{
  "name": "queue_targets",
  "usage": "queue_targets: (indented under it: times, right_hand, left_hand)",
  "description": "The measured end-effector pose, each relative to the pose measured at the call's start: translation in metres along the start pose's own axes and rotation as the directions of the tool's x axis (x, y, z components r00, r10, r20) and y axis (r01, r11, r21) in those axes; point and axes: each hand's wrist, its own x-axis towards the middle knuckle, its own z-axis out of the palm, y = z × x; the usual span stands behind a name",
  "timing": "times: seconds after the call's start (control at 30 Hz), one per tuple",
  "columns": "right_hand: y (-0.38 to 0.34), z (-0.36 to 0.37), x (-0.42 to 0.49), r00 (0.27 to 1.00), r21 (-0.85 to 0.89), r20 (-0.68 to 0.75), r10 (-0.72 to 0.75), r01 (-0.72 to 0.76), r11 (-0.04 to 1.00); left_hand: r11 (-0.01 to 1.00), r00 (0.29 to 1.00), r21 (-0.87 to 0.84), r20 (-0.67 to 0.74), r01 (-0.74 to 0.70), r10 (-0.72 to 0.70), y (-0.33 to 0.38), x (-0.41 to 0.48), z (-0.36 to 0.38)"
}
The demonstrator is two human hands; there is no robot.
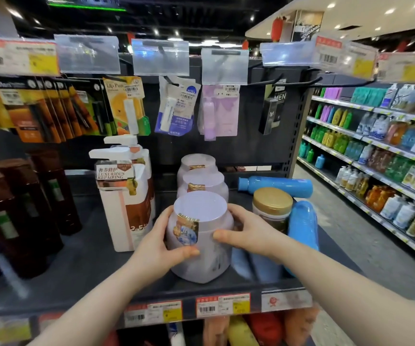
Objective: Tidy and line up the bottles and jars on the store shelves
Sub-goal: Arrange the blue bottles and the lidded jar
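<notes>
Jar (pixel 205 233), lilac, heading a three-deep file on shelf (pixel 89 270); left hand (pixel 161 243) and right hand (pixel 249 233) clasp its sides, fingers curled, apparently squaring it to the row.

We have bare shelf (pixel 81 265) at the front left, between the brown bottles (pixel 26 208) and the white pump bottles (pixel 126 201). Between the pump bottles and the front lavender jar (pixel 201 255) only a narrow lane runs back, and our left hand (pixel 166 238) fills its mouth. Two more jars (pixel 202 179) block the way straight behind. Our right hand (pixel 246 231) is hemmed in by the gold-lidded jar (pixel 272 206) and the blue bottles (pixel 303 228) lying on their sides, one across the back. Hanging packets (pixel 174 106) crowd the space overhead.
</notes>
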Motion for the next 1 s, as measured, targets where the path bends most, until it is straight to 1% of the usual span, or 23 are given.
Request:
queue_targets:
  times: [0.1,0.17,0.27,0.3,0.37,0.4,0.43,0.5,0.53,0.6,0.63,0.67,0.73,0.77,0.83,0.87,0.93,1.0]
  right_hand:
    - [-0.002,0.001,0.000,1.000,-0.017,0.021,0.004,-0.003,1.000]
    - [-0.004,0.000,-0.001,0.999,-0.033,0.053,0.006,-0.004,0.999]
    - [-0.006,-0.007,-0.003,0.995,-0.106,0.099,-0.025,0.035,0.994]
    - [-0.007,-0.014,-0.004,0.997,-0.117,0.072,-0.041,0.049,0.992]
    - [-0.008,-0.032,-0.005,0.996,-0.098,-0.063,-0.069,0.063,0.993]
    - [-0.008,-0.044,-0.006,0.986,-0.107,-0.149,-0.082,0.066,0.992]
    - [-0.008,-0.058,-0.007,0.972,-0.132,-0.217,-0.087,0.059,0.989]
    - [-0.003,-0.086,-0.010,0.955,-0.151,-0.289,-0.070,0.026,0.988]
    - [0.002,-0.098,-0.012,0.949,-0.149,-0.311,-0.045,-0.002,0.989]
    - [0.015,-0.118,-0.017,0.935,-0.159,-0.354,0.028,-0.090,0.983]
    - [0.023,-0.125,-0.020,0.926,-0.170,-0.370,0.070,-0.141,0.975]
    - [0.031,-0.129,-0.024,0.920,-0.181,-0.378,0.106,-0.186,0.966]
    - [0.046,-0.134,-0.029,0.910,-0.194,-0.383,0.160,-0.248,0.949]
    - [0.053,-0.135,-0.031,0.904,-0.197,-0.390,0.172,-0.264,0.944]
    - [0.064,-0.135,-0.037,0.896,-0.240,-0.419,0.148,-0.266,0.934]
    - [0.067,-0.135,-0.039,0.895,-0.276,-0.429,0.121,-0.257,0.926]
    - [0.072,-0.134,-0.044,0.903,-0.321,-0.422,0.079,-0.230,0.919]
    - [0.077,-0.130,-0.048,0.925,-0.339,-0.378,0.036,-0.174,0.925]
  left_hand:
    - [1.000,1.000,-0.011,-0.004,0.011,-0.011,0.001,-0.002,0.002]
    - [1.000,0.999,-0.005,-0.039,0.024,-0.024,0.002,-0.003,0.002]
    - [1.000,0.997,0.007,-0.069,0.029,-0.028,0.005,-0.008,0.004]
    - [1.000,0.996,0.013,-0.083,0.024,-0.023,0.008,-0.009,0.004]
    - [1.000,0.987,0.028,-0.157,-0.011,0.015,0.021,-0.010,0.005]
    - [0.998,0.975,0.051,-0.215,-0.048,0.058,0.029,-0.009,0.006]
    - [0.990,0.954,0.095,-0.271,-0.107,0.129,0.039,-0.008,0.009]
    - [0.942,0.880,0.217,-0.352,-0.255,0.320,0.064,-0.005,0.018]
    - [0.907,0.836,0.272,-0.368,-0.322,0.407,0.079,-0.003,0.025]
    - [0.845,0.776,0.328,-0.351,-0.423,0.524,0.106,0.000,0.043]
    - [0.824,0.764,0.323,-0.322,-0.466,0.559,0.118,0.001,0.053]
    - [0.814,0.767,0.295,-0.283,-0.501,0.575,0.127,0.002,0.066]
    - [0.828,0.809,0.218,-0.192,-0.516,0.555,0.136,0.008,0.091]
    - [0.853,0.847,0.191,-0.140,-0.485,0.513,0.137,0.013,0.104]
    - [0.916,0.925,0.169,-0.047,-0.365,0.377,0.131,0.022,0.128]
    - [0.940,0.951,0.160,-0.019,-0.300,0.307,0.126,0.027,0.136]
    - [0.980,0.987,0.121,0.024,-0.161,0.159,0.113,0.035,0.152]
    - [0.994,0.998,0.103,0.056,-0.037,0.032,0.099,0.039,0.163]
